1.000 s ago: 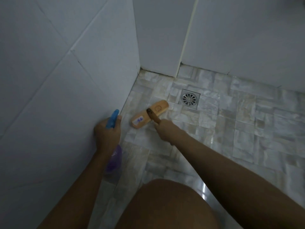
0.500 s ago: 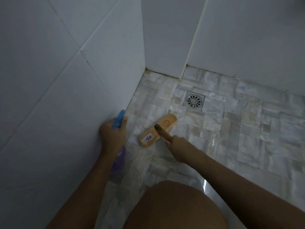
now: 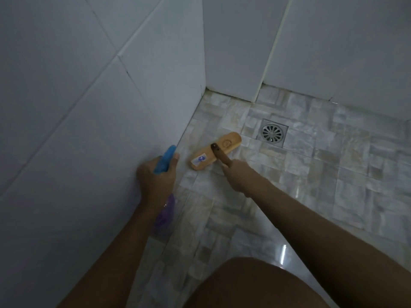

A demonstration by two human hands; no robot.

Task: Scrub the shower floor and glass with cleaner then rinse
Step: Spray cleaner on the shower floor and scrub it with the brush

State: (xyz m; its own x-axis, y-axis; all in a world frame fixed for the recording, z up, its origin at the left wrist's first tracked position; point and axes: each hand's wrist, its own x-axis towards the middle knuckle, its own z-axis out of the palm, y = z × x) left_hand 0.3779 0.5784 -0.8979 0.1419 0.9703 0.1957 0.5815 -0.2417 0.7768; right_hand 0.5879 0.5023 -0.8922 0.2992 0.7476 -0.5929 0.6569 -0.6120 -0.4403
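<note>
A wooden scrub brush (image 3: 214,151) lies head-down on the marbled tile floor (image 3: 311,185) near the left wall. My right hand (image 3: 239,176) grips its short brown handle. My left hand (image 3: 156,176) holds a spray bottle (image 3: 165,160) with a blue trigger head and a purple body that shows below my wrist, close to the left wall. No glass panel is in view.
A square steel floor drain (image 3: 272,133) sits just right of the brush. White tiled walls (image 3: 89,107) close the left side and the back. My bare knee (image 3: 255,285) fills the bottom centre.
The brush pulled back toward me and then pushed forward again toward the drain. The left hand with the spray bottle stayed by the wall.
</note>
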